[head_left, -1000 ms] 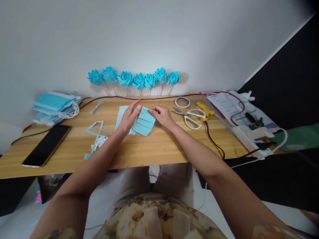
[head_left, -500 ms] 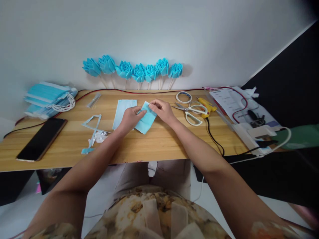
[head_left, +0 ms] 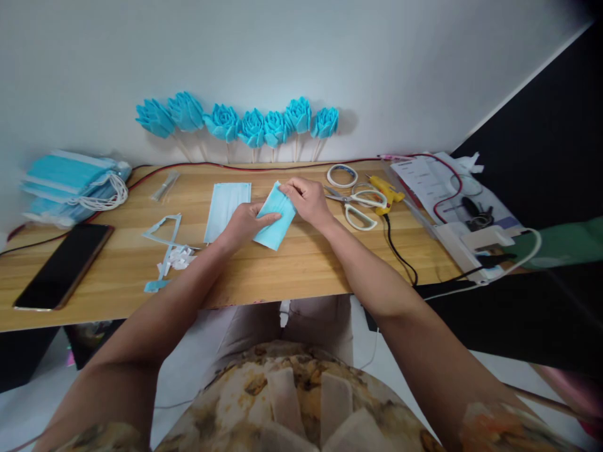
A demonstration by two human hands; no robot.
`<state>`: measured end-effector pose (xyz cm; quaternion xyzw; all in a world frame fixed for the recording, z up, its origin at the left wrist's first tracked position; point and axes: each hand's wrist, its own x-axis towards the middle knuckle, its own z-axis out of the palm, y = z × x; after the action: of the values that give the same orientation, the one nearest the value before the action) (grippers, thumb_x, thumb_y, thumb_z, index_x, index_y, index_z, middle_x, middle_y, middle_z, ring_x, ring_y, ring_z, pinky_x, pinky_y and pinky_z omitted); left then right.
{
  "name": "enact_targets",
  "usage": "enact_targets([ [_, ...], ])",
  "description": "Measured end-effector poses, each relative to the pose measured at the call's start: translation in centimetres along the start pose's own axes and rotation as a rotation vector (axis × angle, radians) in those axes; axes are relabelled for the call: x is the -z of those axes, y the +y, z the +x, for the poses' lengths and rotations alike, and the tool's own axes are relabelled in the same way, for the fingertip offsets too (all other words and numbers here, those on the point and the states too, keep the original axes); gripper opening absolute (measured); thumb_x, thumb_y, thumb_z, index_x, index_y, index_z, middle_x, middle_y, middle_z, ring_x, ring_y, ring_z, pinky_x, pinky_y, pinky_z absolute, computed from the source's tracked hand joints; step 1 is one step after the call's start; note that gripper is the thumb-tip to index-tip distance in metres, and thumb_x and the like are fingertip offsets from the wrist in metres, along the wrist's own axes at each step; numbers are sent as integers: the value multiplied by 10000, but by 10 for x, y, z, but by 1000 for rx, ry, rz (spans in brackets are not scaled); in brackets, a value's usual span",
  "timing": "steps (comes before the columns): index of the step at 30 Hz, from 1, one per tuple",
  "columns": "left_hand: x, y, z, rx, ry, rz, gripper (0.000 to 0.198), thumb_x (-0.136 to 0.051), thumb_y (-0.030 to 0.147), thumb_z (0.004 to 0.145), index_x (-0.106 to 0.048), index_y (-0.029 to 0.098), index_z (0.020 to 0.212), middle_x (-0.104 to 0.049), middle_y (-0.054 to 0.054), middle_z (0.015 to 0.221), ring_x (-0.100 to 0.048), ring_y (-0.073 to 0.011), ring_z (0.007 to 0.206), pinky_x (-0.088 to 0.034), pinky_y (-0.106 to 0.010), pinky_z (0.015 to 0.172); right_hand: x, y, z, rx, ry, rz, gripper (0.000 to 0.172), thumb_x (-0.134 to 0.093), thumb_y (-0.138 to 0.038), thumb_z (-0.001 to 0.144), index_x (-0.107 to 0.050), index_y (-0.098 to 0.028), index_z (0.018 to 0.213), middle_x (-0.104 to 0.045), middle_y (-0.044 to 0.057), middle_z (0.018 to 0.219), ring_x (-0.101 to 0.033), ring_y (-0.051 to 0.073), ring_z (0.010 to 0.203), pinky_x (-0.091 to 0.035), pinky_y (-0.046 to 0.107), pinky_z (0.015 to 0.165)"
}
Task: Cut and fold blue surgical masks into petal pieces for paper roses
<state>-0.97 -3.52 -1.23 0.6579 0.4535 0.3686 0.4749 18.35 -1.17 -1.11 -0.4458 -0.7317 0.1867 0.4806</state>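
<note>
A folded light-blue face mask piece (head_left: 274, 227) is held tilted over the wooden table, its strings not visible. My left hand (head_left: 245, 224) pinches its left side, thumb lying across the front. At the upper right edge, the closed fingers of my right hand (head_left: 304, 199) grip the same piece. Flat on the table just behind my left hand lies a pale blue mask (head_left: 227, 204). Several blue flowers on sticks, such as one rose-like flower (head_left: 253, 128), lean on the wall behind.
To the right are scissors (head_left: 360, 216), a tape roll (head_left: 342, 176), a yellow glue gun (head_left: 385, 193) and a power strip (head_left: 464, 254). Stacked masks (head_left: 66, 179), a phone (head_left: 65, 267), a clear packet (head_left: 164, 186) and blue-white scraps (head_left: 181, 257) lie left.
The camera view has shifted slightly, moving the table items left in the picture. Both hands keep hold of the mask piece, which now shows a straighter, narrower outline.
</note>
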Motion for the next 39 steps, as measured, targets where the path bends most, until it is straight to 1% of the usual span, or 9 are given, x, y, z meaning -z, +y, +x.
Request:
enact_targets([
  [6, 1, 4, -4, -73, -28, 86, 348, -740, 509, 718, -683, 167, 696, -572, 9, 635, -443, -121, 588, -343, -248, 530, 1, -1, 1, 5, -23, 51, 455, -541, -546, 969, -591, -188, 694, -553, -16, 635, -459, 115, 612, -362, 277, 640],
  [11, 6, 10, -5, -92, 10, 110, 430, -685, 585, 769, -646, 162, 701, -506, 14, 628, -411, -116, 601, -309, -253, 538, 3, -4, -1, 37, -58, 39, 424, -570, -520, 964, -662, -178, 732, -590, -15, 641, -480, 113, 607, -357, 271, 627],
  [14, 8, 14, -4, -127, 18, 37, 438, -672, 600, 805, -680, 162, 787, -583, 0, 701, -473, -126, 659, -367, -251, 598, 2, -5, -3, 62, -79, -2, 416, -586, -507, 971, -683, -176, 740, -613, -9, 647, -508, 115, 613, -354, 273, 631],
  [19, 4, 9, -1, -81, 21, -39, 391, -796, 531, 706, -673, 161, 734, -572, 21, 653, -459, -111, 618, -362, -246, 572, -4, -7, -7, 84, -105, 7, 447, -594, -577, 966, -719, -180, 803, -615, -10, 647, -477, 113, 600, -355, 275, 631],
  [23, 0, 2, 2, -50, 118, -222, 356, -828, 493, 695, -716, 162, 764, -654, 5, 686, -559, -133, 642, -462, -267, 618, -4, -9, -6, 10, -130, 173, 602, -531, -747, 925, -729, -178, 925, -621, 7, 732, -518, 135, 681, -396, 272, 663],
  [26, 1, -1, 5, -72, 223, -435, 395, -848, 525, 699, -748, 176, 855, -733, -23, 771, -661, -171, 724, -542, -299, 694, -4, -9, -4, -109, -227, 315, 662, -503, -801, 898, -713, -174, 927, -657, 38, 847, -583, 173, 817, -453, 287, 751],
  [30, 5, -5, 9, -87, 281, -587, 432, -864, 551, 698, -741, 190, 899, -764, -32, 821, -712, -186, 775, -565, -300, 702, -9, -8, -6, -187, -408, 369, 558, -645, -719, 841, -702, -167, 895, -662, 37, 856, -584, 183, 822, -455, 291, 749],
  [35, 7, -5, 11, -96, 315, -601, 463, -821, 618, 740, -693, 209, 916, -768, -47, 850, -734, -217, 863, -559, -299, 671, -17, -10, -10, -201, -370, 157, 406, -689, -549, 801, -570, -181, 679, -493, -19, 665, -423, 121, 656, -338, 264, 626],
  [39, 6, -5, 12, -95, 363, -606, 503, -771, 669, 771, -654, 211, 942, -745, -40, 808, -736, -223, 848, -547, -299, 661, -22, -9, -11, -146, -375, 61, 380, -673, -513, 794, -537, -190, 649, -466, -24, 650, -407, 119, 648, -311, 270, 630],
])
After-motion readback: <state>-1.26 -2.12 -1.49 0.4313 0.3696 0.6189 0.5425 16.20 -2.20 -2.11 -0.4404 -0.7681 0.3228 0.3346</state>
